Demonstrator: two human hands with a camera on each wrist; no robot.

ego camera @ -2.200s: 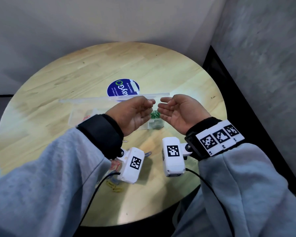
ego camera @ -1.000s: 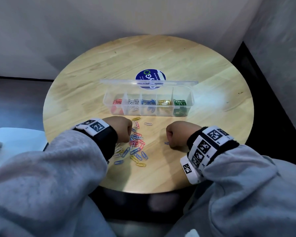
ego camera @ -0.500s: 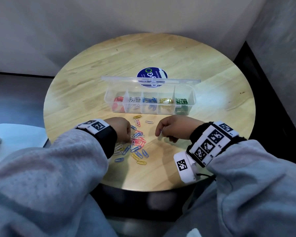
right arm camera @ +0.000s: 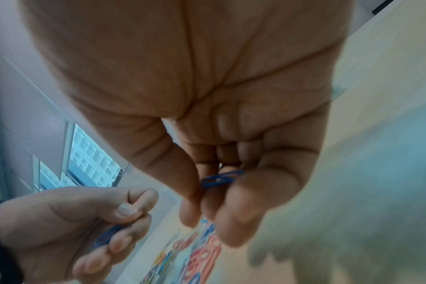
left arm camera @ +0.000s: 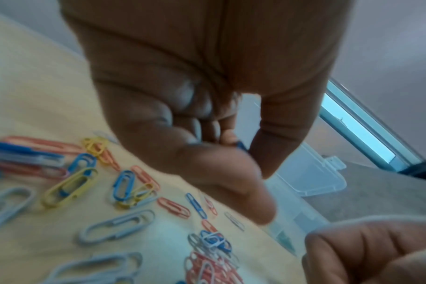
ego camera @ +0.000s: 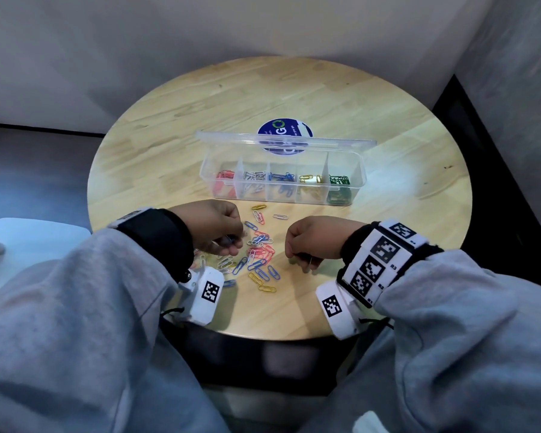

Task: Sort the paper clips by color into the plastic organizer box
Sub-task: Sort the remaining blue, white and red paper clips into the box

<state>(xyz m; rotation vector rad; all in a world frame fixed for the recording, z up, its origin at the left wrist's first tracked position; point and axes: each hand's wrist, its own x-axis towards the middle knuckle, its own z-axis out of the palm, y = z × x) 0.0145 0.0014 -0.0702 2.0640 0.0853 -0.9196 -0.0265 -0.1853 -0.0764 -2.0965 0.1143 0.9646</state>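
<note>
A clear plastic organizer box (ego camera: 358,179) stands open mid-table, its compartments holding red, white, blue, yellow and green clips from left to right. A loose pile of mixed paper clips (ego camera: 260,256) lies on the wood between my hands. My left hand (ego camera: 222,229) hovers over the pile's left side, fingers curled, pinching a blue clip (left arm camera: 241,146). My right hand (ego camera: 310,242) sits just right of the pile, its curled fingers holding another blue clip (right arm camera: 219,179).
The round wooden table (ego camera: 403,151) carries a blue round sticker (ego camera: 281,128) behind the box's raised lid (ego camera: 219,139). A white seat (ego camera: 28,242) shows at the left, below table level. Walls close in behind and to the right.
Both hands came down from the box to the pile. Since half a second ago they have lifted slightly, each now with a blue clip in its fingers.
</note>
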